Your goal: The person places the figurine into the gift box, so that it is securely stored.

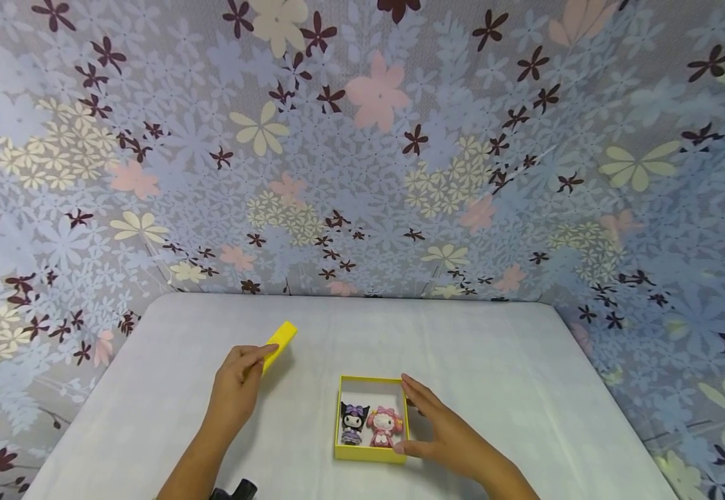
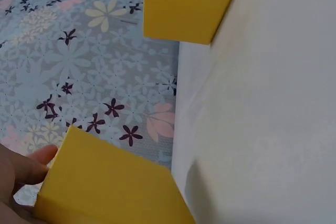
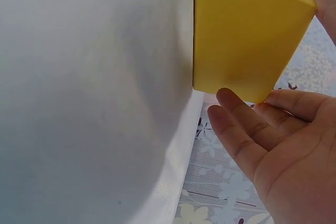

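Note:
An open yellow box (image 1: 369, 453) with a white inside stands on the table, left of my right hand (image 1: 440, 434). That hand spans the box's right side, thumb at the near corner and fingertips at the far one. In the box lie two small figures side by side: a black-hooded one (image 1: 353, 423) in purple and a pink-hooded one (image 1: 384, 425). To the left, my left hand (image 1: 237, 382) pinches a yellow box lid (image 1: 282, 340), held tilted above the table. The left wrist view shows the lid (image 2: 110, 177) by its edge; its inside is hidden.
Box and hands are over a pale cloth-covered table (image 1: 494, 354). Behind it and at both sides rises a flower-patterned fabric (image 1: 362, 173). A black object (image 1: 237, 490) shows at the bottom edge, beside the left forearm.

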Demonstrator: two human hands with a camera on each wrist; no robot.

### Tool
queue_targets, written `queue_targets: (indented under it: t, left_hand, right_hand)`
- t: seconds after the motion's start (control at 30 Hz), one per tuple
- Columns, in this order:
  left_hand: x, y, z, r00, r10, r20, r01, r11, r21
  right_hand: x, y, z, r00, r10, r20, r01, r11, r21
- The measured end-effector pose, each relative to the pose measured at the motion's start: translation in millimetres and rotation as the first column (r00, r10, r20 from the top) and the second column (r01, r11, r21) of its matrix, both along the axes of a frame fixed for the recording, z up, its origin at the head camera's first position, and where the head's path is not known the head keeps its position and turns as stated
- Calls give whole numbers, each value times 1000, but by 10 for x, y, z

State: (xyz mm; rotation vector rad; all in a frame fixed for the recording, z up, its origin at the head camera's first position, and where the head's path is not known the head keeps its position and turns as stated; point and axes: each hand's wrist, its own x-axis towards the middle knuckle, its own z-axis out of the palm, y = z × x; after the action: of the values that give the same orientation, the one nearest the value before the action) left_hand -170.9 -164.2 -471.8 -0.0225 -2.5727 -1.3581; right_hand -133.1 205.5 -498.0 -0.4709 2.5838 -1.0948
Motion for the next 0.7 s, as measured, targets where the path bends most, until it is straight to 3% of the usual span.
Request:
queue_targets:
  t: [0.27, 0.47, 0.7]
  left_hand:
    - [8, 39, 123, 989, 54, 135, -62, 997, 55]
    - [30, 42, 136, 990, 72, 122, -79, 995, 55]
    - [83, 69, 187, 995, 31, 99, -43, 991, 126]
  right_hand:
    - [-11, -10, 5, 1000, -7, -2, 7, 1000, 11]
    - [-14, -19, 23, 1000, -12, 11, 12, 1000, -4]
    - [-33, -35, 26, 1000, -12, 6, 12, 1000, 1]
